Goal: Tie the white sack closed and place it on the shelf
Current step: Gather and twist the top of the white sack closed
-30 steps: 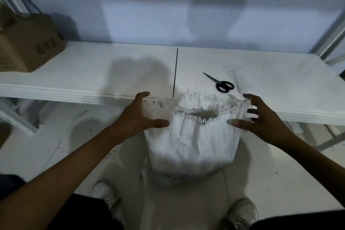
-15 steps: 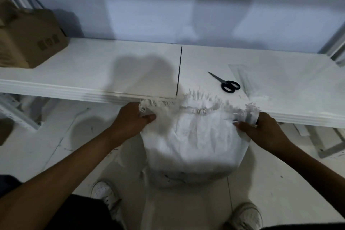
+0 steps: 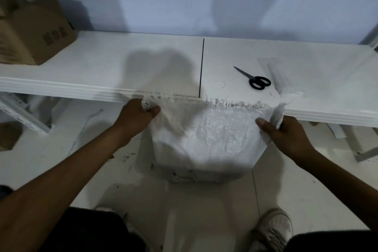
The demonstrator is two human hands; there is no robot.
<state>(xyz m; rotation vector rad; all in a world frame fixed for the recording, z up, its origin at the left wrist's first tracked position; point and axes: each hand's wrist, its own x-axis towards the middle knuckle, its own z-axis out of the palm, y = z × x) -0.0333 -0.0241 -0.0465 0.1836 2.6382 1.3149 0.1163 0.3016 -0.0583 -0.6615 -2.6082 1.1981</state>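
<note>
Head: frayed woven white sack (image 3: 206, 135)

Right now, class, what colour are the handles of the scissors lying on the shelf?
Black. The scissors lie on the white shelf; the head view shows them.

Dim, cool light; soft shadow on shelf (image 3: 92, 67); edges warped, box (image 3: 30, 30) perhaps blurred.

White sack (image 3: 206, 141) on floor, left hand (image 3: 136, 117) and right hand (image 3: 286, 135) gripping its frayed top corners
</note>
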